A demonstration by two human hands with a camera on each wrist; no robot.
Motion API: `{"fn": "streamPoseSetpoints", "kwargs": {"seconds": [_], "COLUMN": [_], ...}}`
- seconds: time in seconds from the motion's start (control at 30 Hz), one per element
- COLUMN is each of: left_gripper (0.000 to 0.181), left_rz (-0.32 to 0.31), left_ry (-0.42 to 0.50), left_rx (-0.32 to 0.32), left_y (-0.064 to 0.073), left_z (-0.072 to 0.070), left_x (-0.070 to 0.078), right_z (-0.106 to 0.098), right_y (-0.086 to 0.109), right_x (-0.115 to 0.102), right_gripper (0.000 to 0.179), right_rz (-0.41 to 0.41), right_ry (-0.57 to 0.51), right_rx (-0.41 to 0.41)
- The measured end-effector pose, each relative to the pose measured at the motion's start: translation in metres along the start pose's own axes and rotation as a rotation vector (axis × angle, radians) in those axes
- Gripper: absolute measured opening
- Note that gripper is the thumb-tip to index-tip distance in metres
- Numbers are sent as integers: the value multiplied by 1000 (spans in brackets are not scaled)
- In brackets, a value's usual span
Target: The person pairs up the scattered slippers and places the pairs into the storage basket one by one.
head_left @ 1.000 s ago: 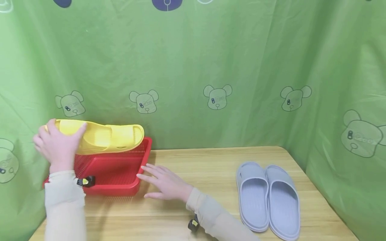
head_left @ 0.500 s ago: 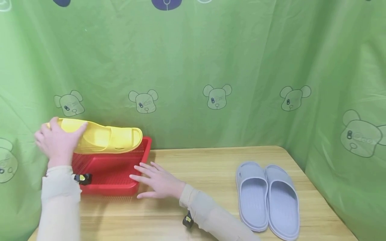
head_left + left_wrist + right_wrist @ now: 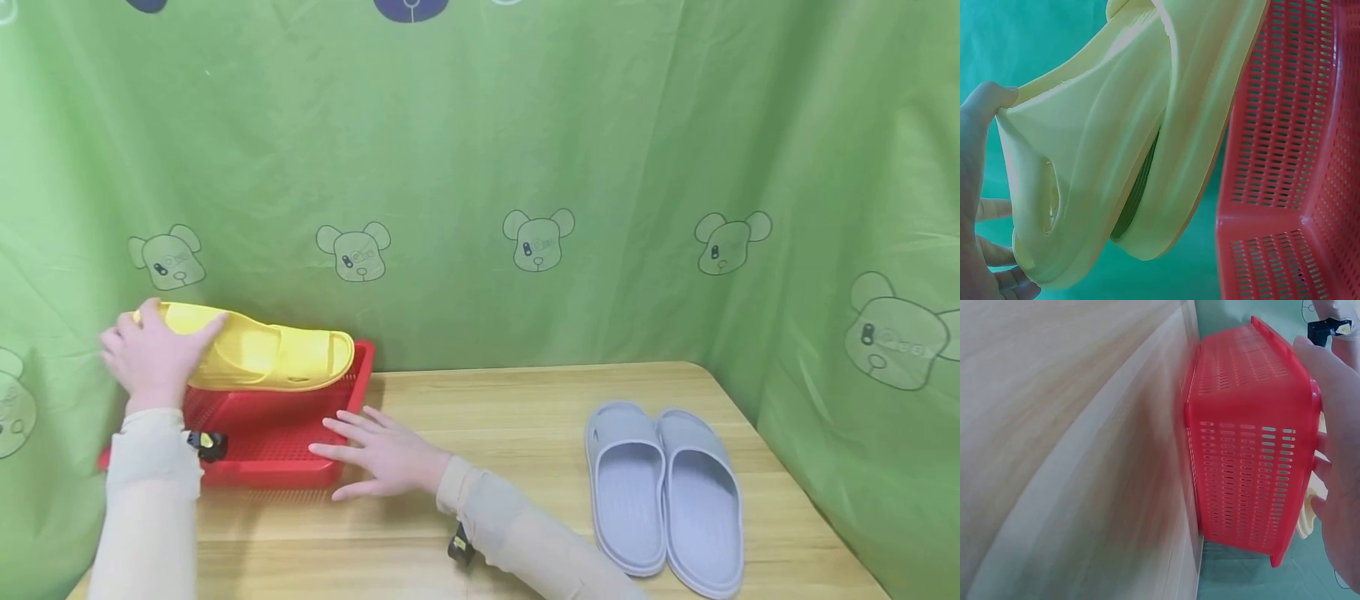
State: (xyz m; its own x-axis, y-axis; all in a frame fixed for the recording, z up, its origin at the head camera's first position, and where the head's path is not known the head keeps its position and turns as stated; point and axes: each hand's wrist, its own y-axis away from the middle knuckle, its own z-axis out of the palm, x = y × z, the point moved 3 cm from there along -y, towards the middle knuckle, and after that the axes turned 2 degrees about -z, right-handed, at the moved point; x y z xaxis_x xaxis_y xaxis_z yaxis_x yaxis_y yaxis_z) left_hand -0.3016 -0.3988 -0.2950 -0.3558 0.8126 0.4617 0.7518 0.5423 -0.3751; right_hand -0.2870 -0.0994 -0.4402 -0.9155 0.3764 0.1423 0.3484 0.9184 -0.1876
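L hand point(image 3: 153, 358) grips yellow slippers point(image 3: 258, 354) over far part of red basket point(image 3: 273, 475).
Long axis ~L-R, running R from grip; R hand point(image 3: 386, 457) spread, holding nothing.

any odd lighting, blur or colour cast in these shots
Head view: bright, even light, a soft shadow on the table in front of the red basket; left wrist view: teal cast, the yellow slippers look pale; right wrist view: scene tipped sideways, reddish tinge on the table beside the red basket.
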Motion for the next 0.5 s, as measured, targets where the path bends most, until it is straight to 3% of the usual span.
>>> {"fn": "streamPoseSetpoints", "kwargs": {"seconds": [0.3,0.5], "left_gripper": [108,103], "left_rz": [65,95], "left_ry": [-53,-68], "left_rx": [-1,-13], "left_y": [0,2], "left_z": [11,15], "left_x": [-1,0], "right_z": [0,3], "right_y": [-5,-7], "right_x": [-1,0], "right_gripper": [74,73], "right_rz": [-27,-45], "right_ry": [-90,-81], "right_rx": [-30,-20]}}
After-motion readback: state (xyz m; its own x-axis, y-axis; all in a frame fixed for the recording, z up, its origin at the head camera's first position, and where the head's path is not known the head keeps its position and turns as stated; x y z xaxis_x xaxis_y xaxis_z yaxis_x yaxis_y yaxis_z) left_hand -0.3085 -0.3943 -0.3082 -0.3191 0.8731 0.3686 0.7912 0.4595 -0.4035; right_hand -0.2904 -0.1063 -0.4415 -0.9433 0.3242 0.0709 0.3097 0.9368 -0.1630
